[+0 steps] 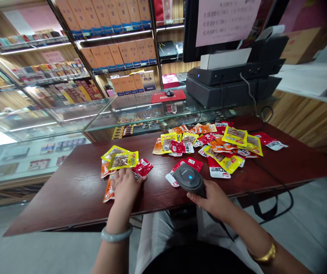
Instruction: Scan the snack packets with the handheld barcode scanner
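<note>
My right hand (pixel 213 198) is wrapped round the handle of a black barcode scanner (pixel 190 179) with a blue light on top. The scanner's head is over a red and white snack packet (pixel 193 163) near the table's front edge. On the left, my left hand (pixel 126 184) rests palm down at a small pile of packets, thumb spread from the fingers. Yellow snack packets (pixel 123 160) lie just beyond its fingertips. A red packet (pixel 144 166) is by the thumb, and an orange packet (pixel 109 189) lies beside the hand. The fingertips are partly hidden.
A larger heap of yellow, red and orange packets (pixel 229 160) spreads over the dark wooden table (pixel 75 190). Behind it stand a glass display counter (pixel 100 121), a mouse (pixel 169 93) on a red pad, and a black cash register (pixel 232 87) with cables. Boxed goods fill the shelves.
</note>
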Available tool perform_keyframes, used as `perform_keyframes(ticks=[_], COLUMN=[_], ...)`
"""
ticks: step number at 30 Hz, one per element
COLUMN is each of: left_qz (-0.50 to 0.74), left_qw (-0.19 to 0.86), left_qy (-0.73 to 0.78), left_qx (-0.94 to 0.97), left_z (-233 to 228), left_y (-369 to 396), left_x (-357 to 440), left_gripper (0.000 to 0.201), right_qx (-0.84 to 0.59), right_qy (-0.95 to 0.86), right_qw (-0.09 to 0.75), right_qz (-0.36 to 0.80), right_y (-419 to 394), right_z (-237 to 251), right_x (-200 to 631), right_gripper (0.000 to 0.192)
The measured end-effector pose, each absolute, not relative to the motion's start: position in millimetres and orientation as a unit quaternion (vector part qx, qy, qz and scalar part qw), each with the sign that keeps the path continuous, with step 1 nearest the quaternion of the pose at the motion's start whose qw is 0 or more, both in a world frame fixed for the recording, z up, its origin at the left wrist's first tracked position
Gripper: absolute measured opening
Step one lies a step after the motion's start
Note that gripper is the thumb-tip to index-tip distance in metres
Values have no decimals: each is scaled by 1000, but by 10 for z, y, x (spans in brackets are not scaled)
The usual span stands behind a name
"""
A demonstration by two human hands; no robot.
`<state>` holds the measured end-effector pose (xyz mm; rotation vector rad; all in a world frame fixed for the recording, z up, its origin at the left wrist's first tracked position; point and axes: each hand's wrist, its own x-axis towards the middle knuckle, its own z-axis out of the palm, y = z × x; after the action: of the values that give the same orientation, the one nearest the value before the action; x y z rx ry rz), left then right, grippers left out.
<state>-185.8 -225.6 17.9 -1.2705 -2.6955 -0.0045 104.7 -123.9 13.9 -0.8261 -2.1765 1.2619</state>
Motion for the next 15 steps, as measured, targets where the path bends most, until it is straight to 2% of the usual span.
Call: perform_keyframes(ticks=[4, 9, 12, 15], left_qz=[-53, -212, -249, -228], left_qw=[2, -126, -132, -119], left_qy=[-890, -857, -842, -847], left_qx=[-453, -452, -460, -466], left_z=[217, 173, 151, 160], left_y=[-2177, -2110, -2077, -2052], left_x=[-1714, -1397, -1275, -1235], left_gripper=[43, 34, 31, 33], right_qx=[-292, -273, -274, -275], right_qy=[-797, -799, -804, -808], right_qw=[251, 261, 256, 252], right_qz=[466, 467, 461, 455], right_y=[-1250, -1282, -1305, -1315], right_z=[132, 181, 234, 275], right_x=[1019, 1008, 1006, 1004], right_gripper=[39, 38, 35, 37])
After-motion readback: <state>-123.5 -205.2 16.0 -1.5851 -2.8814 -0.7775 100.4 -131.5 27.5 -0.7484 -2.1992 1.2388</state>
